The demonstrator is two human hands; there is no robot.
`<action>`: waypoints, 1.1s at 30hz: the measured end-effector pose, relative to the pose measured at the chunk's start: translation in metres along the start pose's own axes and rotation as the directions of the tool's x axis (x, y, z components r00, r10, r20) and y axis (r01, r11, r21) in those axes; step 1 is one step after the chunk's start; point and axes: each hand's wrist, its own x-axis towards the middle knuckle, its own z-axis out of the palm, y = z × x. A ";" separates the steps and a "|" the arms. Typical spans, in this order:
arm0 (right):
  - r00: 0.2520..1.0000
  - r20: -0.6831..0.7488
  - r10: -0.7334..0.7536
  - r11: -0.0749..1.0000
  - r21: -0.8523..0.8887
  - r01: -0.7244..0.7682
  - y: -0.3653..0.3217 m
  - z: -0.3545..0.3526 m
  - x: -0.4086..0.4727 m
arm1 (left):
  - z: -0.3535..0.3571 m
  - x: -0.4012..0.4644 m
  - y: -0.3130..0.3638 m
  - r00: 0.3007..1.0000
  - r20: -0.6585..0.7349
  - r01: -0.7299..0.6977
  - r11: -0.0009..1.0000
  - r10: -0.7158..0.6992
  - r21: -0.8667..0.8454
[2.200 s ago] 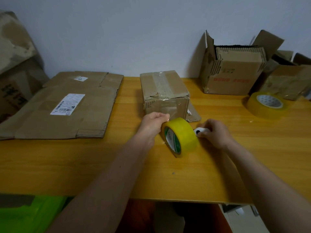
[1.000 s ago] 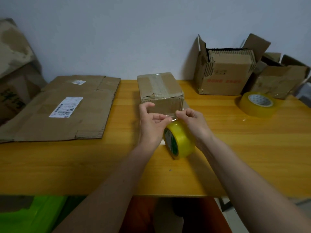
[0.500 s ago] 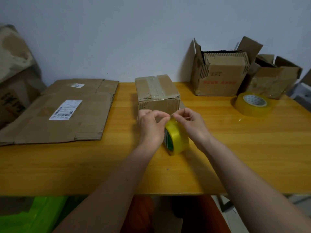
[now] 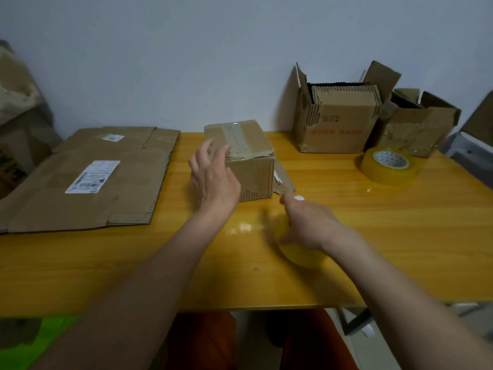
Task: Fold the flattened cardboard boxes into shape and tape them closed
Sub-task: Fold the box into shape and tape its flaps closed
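A small brown box (image 4: pixel 253 170) with clear tape along its top stands in the middle of the yellow wooden table (image 4: pixel 400 236); a loose cardboard flap (image 4: pixel 285 181) sticks out at its right foot. My left hand (image 4: pixel 213 180) is open with its fingers spread against the box's front left corner. My right hand (image 4: pixel 306 222) is blurred and lies over a yellow tape roll (image 4: pixel 304 256) that lies flat on the table. A small white object (image 4: pixel 298 198) sits just beyond its fingertips. Large flattened cardboard (image 4: pixel 93 188) with a white label lies at the left.
A second yellow tape roll (image 4: pixel 386 166) lies flat at the right. Behind it stand two open boxes (image 4: pixel 336 126) (image 4: pixel 418 132) against the wall. More cardboard (image 4: pixel 16 116) leans at the far left. The table's front edge runs just below my forearms.
Both hands have let go of the tape end at the box's front. The left hand rose to the box's corner. The roll, earlier on its edge, now lies flat under the right hand.
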 end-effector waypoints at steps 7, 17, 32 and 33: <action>0.968 -0.222 0.120 0.988 -0.068 -0.139 0.010 -0.002 0.013 | -0.001 0.023 -0.030 0.922 0.388 0.015 1.000 -0.004 -0.025; 0.945 -0.318 0.073 0.873 0.478 0.093 -0.033 -0.032 0.082 | -0.024 0.008 -0.038 0.952 0.292 -0.070 0.994 0.093 -0.089; 0.962 -0.271 -0.036 0.878 0.452 0.160 -0.032 -0.023 0.054 | -0.029 -0.012 -0.063 0.967 0.153 -0.225 0.962 0.202 0.156; 0.970 -0.237 -0.049 0.890 0.430 0.150 -0.030 -0.027 0.052 | -0.030 -0.011 -0.062 0.970 0.101 -0.234 0.963 0.221 0.136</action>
